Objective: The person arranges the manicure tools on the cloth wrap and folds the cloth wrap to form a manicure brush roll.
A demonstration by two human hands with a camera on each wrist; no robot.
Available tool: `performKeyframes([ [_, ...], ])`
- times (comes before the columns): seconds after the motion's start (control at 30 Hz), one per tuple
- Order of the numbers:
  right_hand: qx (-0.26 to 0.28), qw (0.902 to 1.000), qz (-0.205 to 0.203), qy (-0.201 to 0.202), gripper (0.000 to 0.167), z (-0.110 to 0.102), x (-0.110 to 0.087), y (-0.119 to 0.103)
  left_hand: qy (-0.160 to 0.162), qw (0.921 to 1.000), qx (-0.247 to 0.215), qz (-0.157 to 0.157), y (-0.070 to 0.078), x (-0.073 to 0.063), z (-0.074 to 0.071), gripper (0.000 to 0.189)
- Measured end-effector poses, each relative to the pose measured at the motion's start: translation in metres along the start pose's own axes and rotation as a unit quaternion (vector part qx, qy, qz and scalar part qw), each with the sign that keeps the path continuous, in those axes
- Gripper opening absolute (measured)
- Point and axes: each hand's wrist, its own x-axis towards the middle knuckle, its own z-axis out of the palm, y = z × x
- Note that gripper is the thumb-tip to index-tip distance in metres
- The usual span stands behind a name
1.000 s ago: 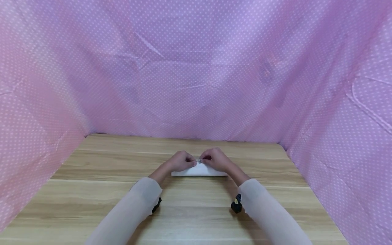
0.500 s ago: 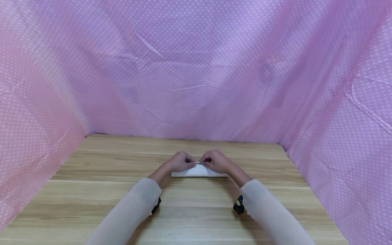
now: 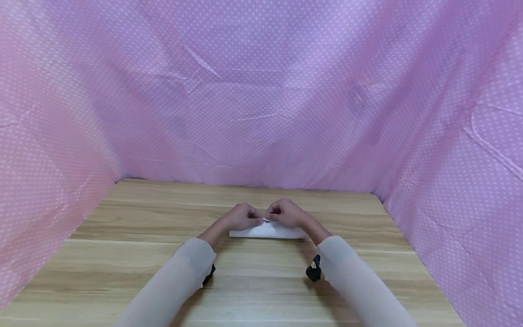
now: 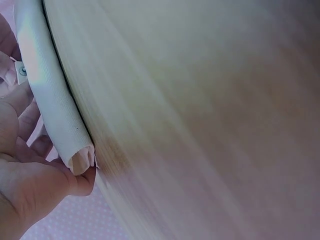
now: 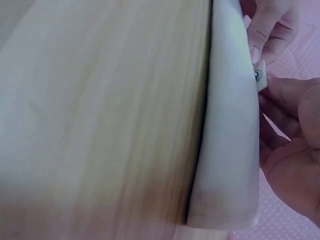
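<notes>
A white fabric roll (image 3: 267,232) lies crosswise on the wooden table, its hollow end (image 4: 82,161) showing in the left wrist view. A small pale tab with a round metal snap (image 5: 259,76) sticks out from its far side, halfway along. My left hand (image 3: 244,217) is at the roll's left half, fingers bent behind it and thumb near the tab. From the right, my right hand (image 3: 288,213) pinches at the tab with thumb and forefinger. The fingertips of both hands nearly meet there and partly hide the tab in the head view.
The wood-grain table (image 3: 261,281) spreads around the roll. Pink polka-dot cloth (image 3: 261,113) hangs at the back and along both sides. A dark wrist device (image 3: 313,269) hangs under the right sleeve, another (image 3: 209,275) under the left.
The tab, which stood up with its metal showing a second ago, now lies lower against the roll. The roll has shifted slightly toward me; both hands stay close together at its middle.
</notes>
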Motion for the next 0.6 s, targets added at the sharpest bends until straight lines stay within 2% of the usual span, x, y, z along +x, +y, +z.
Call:
performKeyframes([
  [0.27,0.041,0.9981,0.029,-0.036,0.005,-0.005,0.002,-0.003,-0.001,1.0000,-0.001,0.006,0.001,-0.001,0.001,0.015],
  [0.43,-0.011,0.9974,0.032,-0.064,0.013,-0.006,0.002,-0.007,-0.006,0.9999,-0.012,-0.004,0.001,-0.001,0.001,0.014],
  [0.6,-0.058,0.9942,0.018,-0.089,0.014,-0.006,0.005,-0.015,-0.001,0.9999,-0.010,-0.009,-0.001,-0.001,0.001,0.013],
])
